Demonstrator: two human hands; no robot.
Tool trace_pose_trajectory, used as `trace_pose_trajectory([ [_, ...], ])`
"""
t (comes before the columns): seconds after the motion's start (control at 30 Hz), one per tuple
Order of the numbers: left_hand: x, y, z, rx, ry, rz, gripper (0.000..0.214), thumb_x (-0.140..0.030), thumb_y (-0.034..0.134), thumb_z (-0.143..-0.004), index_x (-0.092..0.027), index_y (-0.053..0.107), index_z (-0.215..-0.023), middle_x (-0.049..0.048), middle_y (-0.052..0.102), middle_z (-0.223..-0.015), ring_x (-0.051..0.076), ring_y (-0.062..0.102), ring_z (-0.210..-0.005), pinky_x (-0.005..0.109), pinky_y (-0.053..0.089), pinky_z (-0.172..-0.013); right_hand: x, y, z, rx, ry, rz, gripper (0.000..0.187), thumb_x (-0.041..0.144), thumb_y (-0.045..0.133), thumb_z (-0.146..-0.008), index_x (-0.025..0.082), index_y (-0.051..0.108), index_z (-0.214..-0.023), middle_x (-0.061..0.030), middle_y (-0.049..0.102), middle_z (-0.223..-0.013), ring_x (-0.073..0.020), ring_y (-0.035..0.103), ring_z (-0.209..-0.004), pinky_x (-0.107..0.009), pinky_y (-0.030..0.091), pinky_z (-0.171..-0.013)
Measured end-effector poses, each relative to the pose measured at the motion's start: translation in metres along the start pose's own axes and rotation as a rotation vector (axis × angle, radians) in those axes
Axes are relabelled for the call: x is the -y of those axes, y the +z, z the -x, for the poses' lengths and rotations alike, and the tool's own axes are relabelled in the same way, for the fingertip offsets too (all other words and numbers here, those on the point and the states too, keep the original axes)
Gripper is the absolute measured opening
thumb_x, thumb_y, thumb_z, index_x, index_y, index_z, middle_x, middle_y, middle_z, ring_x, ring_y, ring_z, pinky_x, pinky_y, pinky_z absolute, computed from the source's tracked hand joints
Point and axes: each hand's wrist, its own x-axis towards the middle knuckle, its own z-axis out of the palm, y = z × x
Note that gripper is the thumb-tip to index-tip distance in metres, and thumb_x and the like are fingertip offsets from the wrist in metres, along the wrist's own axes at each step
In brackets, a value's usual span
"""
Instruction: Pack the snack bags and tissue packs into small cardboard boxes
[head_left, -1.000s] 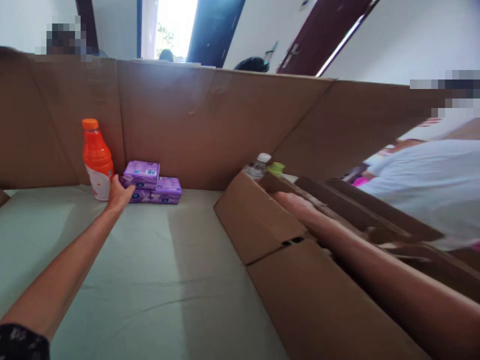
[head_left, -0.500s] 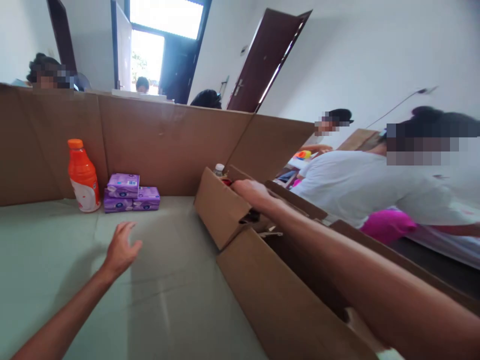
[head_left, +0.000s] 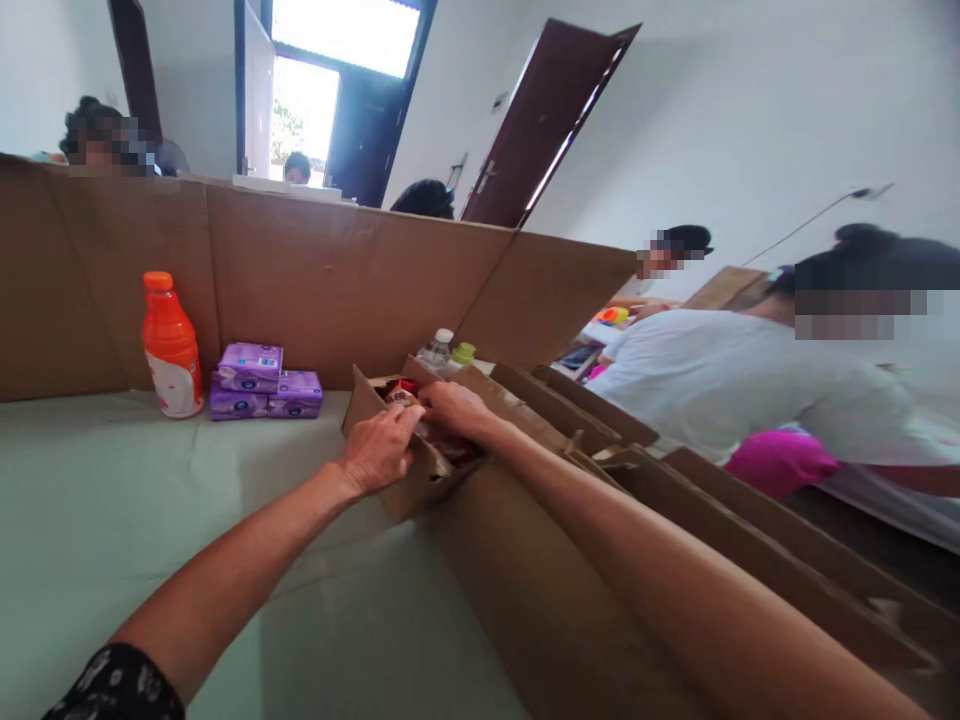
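An open cardboard box (head_left: 405, 500) sits on the table's right side, with a red packet (head_left: 401, 392) and other partly hidden packets inside. My left hand (head_left: 381, 447) is closed over the near wall of this box, its fingertips beside the red packet. Across the opening, my right hand (head_left: 454, 410) has its fingers curled down at the box's far side, close to the left fingertips. What the right fingers grip is hidden. Behind the box stand a clear bottle (head_left: 436, 350) with a white cap and something with a light green top (head_left: 463, 353).
An orange bottle (head_left: 172, 345) and several stacked purple tissue packs (head_left: 247, 368) stand at the left rear of the table. A cardboard wall (head_left: 337, 280) runs along the back. Long cardboard pieces (head_left: 600, 600) lie at right. A person in a white shirt (head_left: 697, 380) sits beyond.
My left hand has moved right and up from over the table onto the box. The box has shifted left and tipped, showing its contents. My right hand has moved slightly left and down.
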Motion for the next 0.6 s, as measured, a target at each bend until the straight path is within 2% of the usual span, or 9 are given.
trace_pose_trajectory([
  [0.07,0.005,0.004,0.000,0.002,-0.023,-0.011,0.038,-0.030,0.065,-0.095,-0.017,0.058,-0.130,0.0114,0.061,-0.134,0.027,0.063,-0.118,0.050,0.055,-0.098,-0.004,0.000,-0.001,-0.038,0.018,-0.022,0.028,0.040,0.062,-0.099,0.016,0.067,-0.113,-0.0071,0.069,-0.113,-0.0190,0.067,-0.100,-0.040,0.057,-0.089],
  [0.17,0.009,0.008,-0.009,0.012,-0.030,-0.004,0.033,-0.034,0.064,-0.096,-0.017,0.062,-0.124,0.0102,0.063,-0.128,0.025,0.064,-0.113,0.048,0.056,-0.096,-0.012,-0.012,0.005,-0.141,0.051,-0.061,0.023,0.034,0.057,-0.100,0.016,0.071,-0.102,-0.0078,0.072,-0.104,-0.0193,0.069,-0.095,-0.035,0.054,-0.083],
  [0.3,0.004,0.017,-0.034,-0.003,-0.032,0.082,0.033,-0.036,0.064,-0.096,-0.017,0.062,-0.124,0.0101,0.064,-0.127,0.024,0.065,-0.111,0.047,0.056,-0.095,-0.029,-0.056,0.030,-0.364,0.145,-0.104,0.027,0.027,0.051,-0.096,0.016,0.076,-0.101,-0.0136,0.075,-0.102,-0.0264,0.069,-0.096,-0.031,0.047,-0.073],
  [0.4,-0.004,0.025,-0.045,-0.043,-0.045,0.215,0.032,-0.034,0.065,-0.096,-0.017,0.062,-0.123,0.0099,0.063,-0.128,0.025,0.064,-0.113,0.048,0.056,-0.095,-0.042,-0.094,0.057,-0.565,0.195,-0.145,0.030,0.028,0.052,-0.093,0.014,0.074,-0.107,-0.0166,0.074,-0.105,-0.0266,0.067,-0.094,-0.032,0.044,-0.073],
  [0.5,-0.005,0.020,-0.031,-0.170,-0.113,0.379,0.044,-0.022,0.067,-0.091,-0.019,0.056,-0.134,0.0136,0.049,-0.149,0.026,0.062,-0.117,0.048,0.054,-0.099,-0.055,-0.118,0.078,-0.720,0.202,-0.244,0.025,0.028,0.056,-0.091,0.011,0.072,-0.101,-0.0146,0.072,-0.092,-0.0205,0.061,-0.077,-0.032,0.042,-0.068],
  [0.57,0.001,0.006,-0.003,-0.295,-0.190,0.493,0.064,-0.013,0.067,-0.084,-0.022,0.046,-0.144,0.0162,0.036,-0.160,0.026,0.060,-0.119,0.048,0.050,-0.104,-0.059,-0.118,0.086,-0.747,0.129,-0.386,0.017,0.027,0.060,-0.086,0.013,0.071,-0.088,-0.0070,0.066,-0.073,-0.0156,0.053,-0.062,-0.030,0.038,-0.060],
  [0.6,0.005,-0.004,0.016,-0.355,-0.229,0.554,0.073,-0.011,0.067,-0.080,-0.023,0.041,-0.147,0.0169,0.033,-0.162,0.026,0.059,-0.122,0.047,0.047,-0.106,-0.058,-0.113,0.089,-0.743,0.045,-0.457,0.014,0.027,0.062,-0.084,0.015,0.070,-0.081,-0.0033,0.062,-0.066,-0.0138,0.049,-0.056,-0.029,0.036,-0.056],
])
